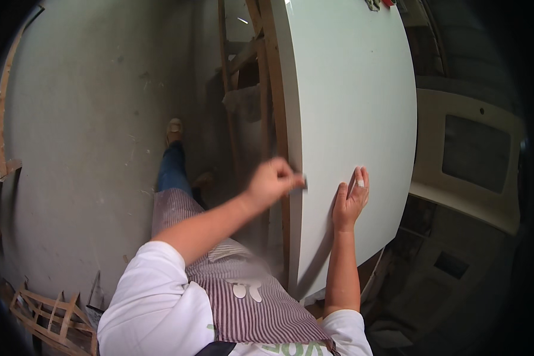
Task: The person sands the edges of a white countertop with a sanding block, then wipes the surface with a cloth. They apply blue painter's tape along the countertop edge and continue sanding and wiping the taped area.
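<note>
A long glossy white panel (350,107) with a thick edge runs away from me on the right. At its left edge is my left hand (274,183), closed in a pinch and slightly blurred. Its fingertips hold a small dark piece (305,181) against or very near that edge; what kind of piece it is, I cannot make out. My right hand (351,204) lies on the panel's top face with its fingers stretched out, holding nothing. A white wrap (360,183) goes round one of its fingers.
Under the panel stands a wooden frame (264,89) with plastic sheeting (243,104). Right of it is a pale panel with a rectangular opening (463,98). A slatted wooden frame (56,317) lies lower left on the grey floor (83,148). Red and greenish items (374,5) sit at the panel's far end.
</note>
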The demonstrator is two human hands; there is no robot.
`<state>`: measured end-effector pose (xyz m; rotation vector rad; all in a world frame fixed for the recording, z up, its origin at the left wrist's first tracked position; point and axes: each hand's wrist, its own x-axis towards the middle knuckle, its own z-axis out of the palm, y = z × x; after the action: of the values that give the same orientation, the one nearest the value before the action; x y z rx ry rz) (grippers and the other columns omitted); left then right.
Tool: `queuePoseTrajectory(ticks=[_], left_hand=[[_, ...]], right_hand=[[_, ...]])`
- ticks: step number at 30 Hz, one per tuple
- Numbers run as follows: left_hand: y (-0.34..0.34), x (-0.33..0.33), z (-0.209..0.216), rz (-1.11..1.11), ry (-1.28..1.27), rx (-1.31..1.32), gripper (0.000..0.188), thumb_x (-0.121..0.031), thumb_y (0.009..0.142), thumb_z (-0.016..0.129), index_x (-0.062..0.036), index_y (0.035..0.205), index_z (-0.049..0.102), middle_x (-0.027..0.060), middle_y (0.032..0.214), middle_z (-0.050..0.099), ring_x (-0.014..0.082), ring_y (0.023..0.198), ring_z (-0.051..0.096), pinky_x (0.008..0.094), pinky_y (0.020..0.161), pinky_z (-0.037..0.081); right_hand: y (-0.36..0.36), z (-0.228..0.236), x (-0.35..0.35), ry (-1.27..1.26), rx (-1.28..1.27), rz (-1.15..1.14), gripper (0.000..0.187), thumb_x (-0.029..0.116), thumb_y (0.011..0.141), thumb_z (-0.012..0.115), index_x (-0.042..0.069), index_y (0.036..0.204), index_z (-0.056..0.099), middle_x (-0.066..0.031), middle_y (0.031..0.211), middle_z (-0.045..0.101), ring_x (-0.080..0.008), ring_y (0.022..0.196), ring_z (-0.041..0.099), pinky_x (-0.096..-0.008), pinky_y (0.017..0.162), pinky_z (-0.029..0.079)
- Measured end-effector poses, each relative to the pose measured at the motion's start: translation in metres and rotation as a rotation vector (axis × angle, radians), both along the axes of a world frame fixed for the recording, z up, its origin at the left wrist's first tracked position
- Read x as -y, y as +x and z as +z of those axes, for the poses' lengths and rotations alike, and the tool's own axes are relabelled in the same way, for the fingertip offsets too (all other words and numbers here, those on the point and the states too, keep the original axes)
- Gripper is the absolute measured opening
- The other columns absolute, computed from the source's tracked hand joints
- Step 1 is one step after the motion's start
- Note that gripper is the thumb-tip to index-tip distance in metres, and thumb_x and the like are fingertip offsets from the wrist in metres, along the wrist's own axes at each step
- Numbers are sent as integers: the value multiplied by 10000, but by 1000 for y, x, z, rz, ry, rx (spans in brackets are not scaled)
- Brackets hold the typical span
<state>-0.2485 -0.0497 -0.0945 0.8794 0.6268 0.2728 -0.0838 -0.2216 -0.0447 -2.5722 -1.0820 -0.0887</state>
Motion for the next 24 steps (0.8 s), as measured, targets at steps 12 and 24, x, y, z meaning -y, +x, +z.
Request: queuePoseTrajectory(ticks=[12,24], left_hand=[[8,-5,2,28,35,-4,268,-192,793,803,-71,692,587,-2,644,599,76,575,543,249,513,447],[41,-68,4,178,0,15,268,-180,838,762,-67,727,546,21,653,598,71,502,519,222,423,398]], right_hand=[[3,-1,5,35,-3,15,488,232,923,557,47,1368,481,-165,1429,444,-342,1352,368,-462,1103,292],[1,1,5,18,17,30,489,218,922,557,49,1374,476,-178,1429,438,-358,1331,384,-464,1096,300]])
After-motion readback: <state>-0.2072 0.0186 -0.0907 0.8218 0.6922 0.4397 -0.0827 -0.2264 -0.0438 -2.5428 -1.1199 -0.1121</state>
